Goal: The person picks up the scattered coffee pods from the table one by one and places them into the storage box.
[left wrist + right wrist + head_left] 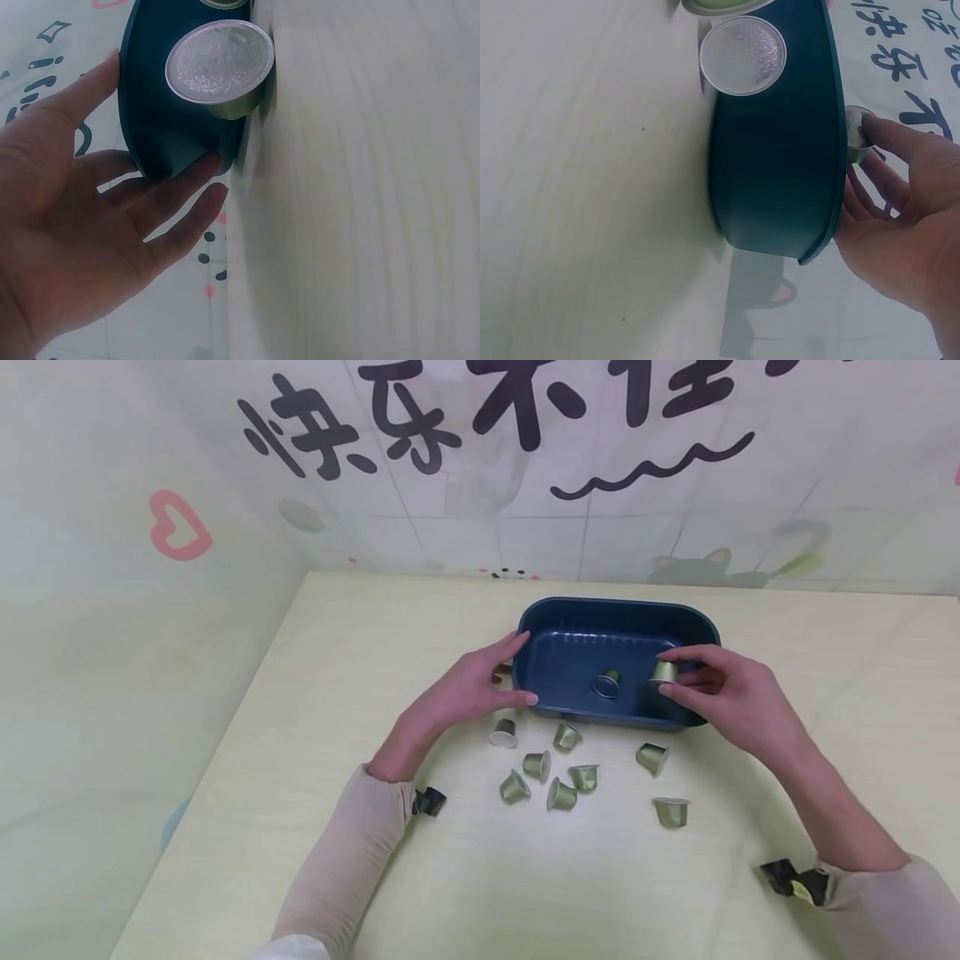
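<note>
In the head view, a dark blue rectangular bin [570, 706] stands on the table. My left hand [476, 681] holds its left end, the thumb at the front corner and the forefinger at the rim further back. Over the right part of the bin, my right hand [738, 697] pinches a green coffee capsule [664, 672] between thumb and fingers. Another capsule [606, 683] lies inside on the bin's floor. The right wrist view shows the pinched capsule [857, 135] just past the bin's rim, foil face partly visible.
Several green capsules [562, 794] lie loose in front of the bin, some on their sides. Two more, one capsule [652, 758] and another capsule [671, 812], lie further right. A printed wall covering [480, 543] rises behind the table's back edge.
</note>
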The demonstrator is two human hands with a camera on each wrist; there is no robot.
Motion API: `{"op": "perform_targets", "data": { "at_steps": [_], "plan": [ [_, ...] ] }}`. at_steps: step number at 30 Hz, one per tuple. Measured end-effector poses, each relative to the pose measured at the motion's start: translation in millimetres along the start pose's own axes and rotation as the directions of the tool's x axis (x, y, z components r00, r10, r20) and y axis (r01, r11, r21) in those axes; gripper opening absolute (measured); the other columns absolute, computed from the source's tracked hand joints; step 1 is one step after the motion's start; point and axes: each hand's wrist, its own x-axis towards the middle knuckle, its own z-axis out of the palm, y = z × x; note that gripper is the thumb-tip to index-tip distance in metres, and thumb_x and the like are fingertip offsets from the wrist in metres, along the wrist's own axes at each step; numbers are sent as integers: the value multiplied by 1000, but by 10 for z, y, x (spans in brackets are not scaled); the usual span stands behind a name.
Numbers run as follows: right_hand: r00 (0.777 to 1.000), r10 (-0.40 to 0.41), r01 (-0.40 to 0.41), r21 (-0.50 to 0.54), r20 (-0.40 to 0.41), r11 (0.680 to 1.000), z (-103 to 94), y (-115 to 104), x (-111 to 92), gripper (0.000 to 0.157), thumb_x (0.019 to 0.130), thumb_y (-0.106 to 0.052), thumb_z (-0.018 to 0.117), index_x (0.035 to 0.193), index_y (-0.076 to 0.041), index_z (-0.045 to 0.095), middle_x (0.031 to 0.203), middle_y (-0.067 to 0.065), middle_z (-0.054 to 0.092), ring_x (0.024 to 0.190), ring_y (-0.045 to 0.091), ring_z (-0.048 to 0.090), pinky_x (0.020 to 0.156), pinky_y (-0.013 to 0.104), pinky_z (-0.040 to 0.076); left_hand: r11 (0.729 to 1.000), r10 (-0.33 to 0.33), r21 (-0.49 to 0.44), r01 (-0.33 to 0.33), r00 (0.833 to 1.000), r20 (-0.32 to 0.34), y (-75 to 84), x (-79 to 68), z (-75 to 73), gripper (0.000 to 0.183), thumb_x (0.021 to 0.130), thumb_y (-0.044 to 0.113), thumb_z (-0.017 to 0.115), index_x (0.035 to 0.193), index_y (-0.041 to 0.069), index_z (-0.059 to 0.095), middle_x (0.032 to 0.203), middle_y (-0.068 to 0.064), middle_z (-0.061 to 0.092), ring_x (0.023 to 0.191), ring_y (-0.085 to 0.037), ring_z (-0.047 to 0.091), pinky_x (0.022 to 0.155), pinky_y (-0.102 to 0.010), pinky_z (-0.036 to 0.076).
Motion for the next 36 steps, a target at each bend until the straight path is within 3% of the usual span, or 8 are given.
{"op": "perform_targets", "data": {
  "at_steps": [12,15,22,33,36],
  "plan": [
    [999,-6,8,-46,34,999,7,16,114,37,93,-24,72,127,-10,66,103,14,74,82,-14,62,63,16,49,1000,-22,1,22,1000,-4,9,0,-3,91,88,34,77,159,18,22,164,1,18,126,-20,56,100,-32,48],
    [999,4,-2,-72,36,997,14,6,141,37,94,-25,71,127,-10,65,102,15,74,84,-7,66,62,17,50,1000,-30,8,30,1000,-3,17,-1,-3,91,88,35,77,159,18,22,164,2,19,126,-19,56,100,-31,48],
    [997,55,-50,-109,51,993,22,-35,209,36,95,-25,70,127,-10,64,97,14,75,89,25,73,59,24,50,1000,-19,-2,19,1000,-5,13,3,2,91,88,35,77,159,18,22,164,3,19,125,-19,56,101,-32,48],
    [997,70,-62,-192,35,980,69,-53,298,34,95,-25,69,125,-8,65,99,16,74,90,29,72,67,32,52,1000,-12,2,12,1000,-7,-12,-1,7,91,88,36,76,160,20,21,164,3,18,127,-19,55,102,-31,47],
    [997,71,-63,-190,33,980,86,-61,322,34,95,-23,69,124,-6,65,98,17,74,88,29,72,67,30,52,1000,-11,7,11,1000,-4,-13,8,8,91,89,35,76,159,19,21,164,3,18,127,-19,55,102,-31,47]
  ]
}}
